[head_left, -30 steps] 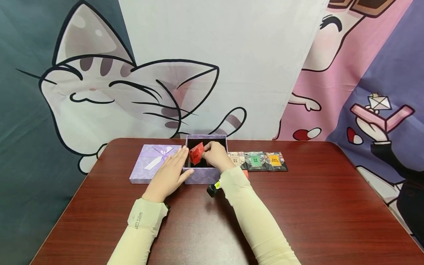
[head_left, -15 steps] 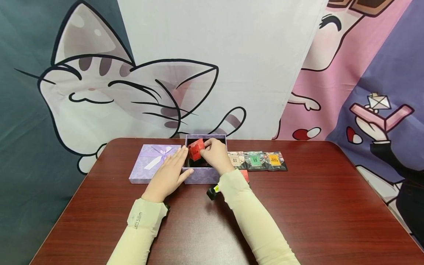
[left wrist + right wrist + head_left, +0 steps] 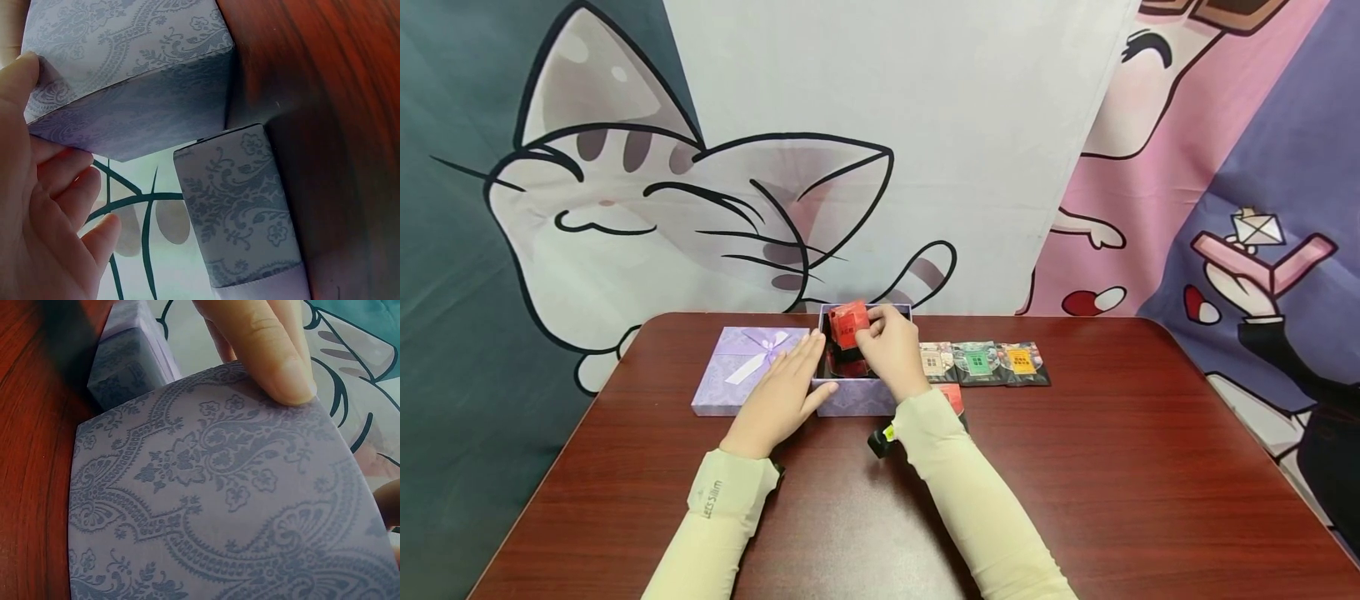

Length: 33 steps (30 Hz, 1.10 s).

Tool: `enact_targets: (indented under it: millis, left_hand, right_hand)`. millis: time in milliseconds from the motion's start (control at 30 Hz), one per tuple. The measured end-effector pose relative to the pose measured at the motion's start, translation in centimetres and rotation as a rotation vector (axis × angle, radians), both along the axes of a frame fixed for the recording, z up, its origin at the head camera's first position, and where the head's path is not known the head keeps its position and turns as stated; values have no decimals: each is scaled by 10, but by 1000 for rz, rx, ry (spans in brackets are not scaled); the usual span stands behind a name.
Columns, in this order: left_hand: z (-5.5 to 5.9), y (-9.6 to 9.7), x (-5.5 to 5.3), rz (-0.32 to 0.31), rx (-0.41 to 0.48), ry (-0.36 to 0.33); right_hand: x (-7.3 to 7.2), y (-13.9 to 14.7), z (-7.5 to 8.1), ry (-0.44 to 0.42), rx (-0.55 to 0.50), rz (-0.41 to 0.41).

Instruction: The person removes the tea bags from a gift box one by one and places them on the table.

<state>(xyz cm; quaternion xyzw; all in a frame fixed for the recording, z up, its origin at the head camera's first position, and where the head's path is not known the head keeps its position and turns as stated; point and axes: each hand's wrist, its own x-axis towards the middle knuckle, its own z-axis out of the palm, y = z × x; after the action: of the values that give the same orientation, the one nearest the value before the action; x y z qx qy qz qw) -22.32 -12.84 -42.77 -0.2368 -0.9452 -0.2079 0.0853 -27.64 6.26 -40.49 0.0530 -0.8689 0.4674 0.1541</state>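
My right hand pinches a red sachet between thumb and fingers, up at the mouth of a lilac patterned box. Below the sachet, a dark red item shows inside the box. My left hand lies along the box's left side with fingers straight. In the left wrist view, the left thumb touches the box's front face while the other fingers reach along its side. The right wrist view shows that front face close up, with the left thumb at its upper corner.
Left of the box is a lilac lid with a white ribbon bow. To the right, sachets with beige, green and yellow labels lie in a row. Another red sachet is partly hidden behind the right sleeve.
The red sachet has risen and shifted toward the back of the box in my right hand, uncovering more of the dark red item below. My left hand has stayed in place.
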Motion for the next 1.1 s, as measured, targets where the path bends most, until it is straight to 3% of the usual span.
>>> enact_targets:
  millis: [367,567,933,1100]
  left_hand:
    - [1,-1,0,5,-2,-4]
    - [1,-1,-1,6,-5,-3]
    - [0,0,0,5,-2,-17]
    - [-1,-1,-1,2,-2,-5]
  right_hand:
    - [3,1,0,138,-92,-8]
    - [4,4,-1,209,-212,27]
    - [12,23,18,8,-579,89]
    - [20,35,26,-67,-695,108]
